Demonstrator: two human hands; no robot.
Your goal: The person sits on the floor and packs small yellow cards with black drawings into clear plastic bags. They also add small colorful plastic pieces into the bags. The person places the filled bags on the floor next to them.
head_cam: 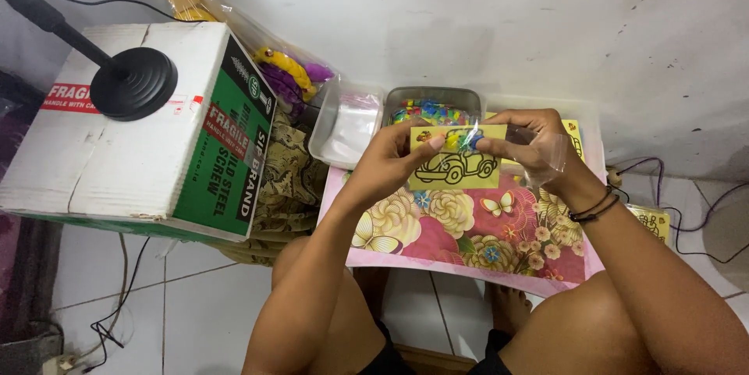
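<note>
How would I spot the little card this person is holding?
Find the pink floral tray on the person's lap. Just above it, both hands pinch a small yellow card. Unlike the flowery surface beneath, it bears a black outline drawing of a car.

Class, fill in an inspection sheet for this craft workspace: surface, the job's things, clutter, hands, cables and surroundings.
Surface: low table with floral cover, against a white wall.
Job's things: yellow card with a car outline; clear plastic sleeve; grey tray of coloured pieces.
Clutter: clear container; cardboard box with black round stand on top; bag of coloured items.
Hands: left hand and right hand both grip the card with their fingers.
Cables: black cables on the floor, more at right.
Surroundings: white tiled floor.
</note>
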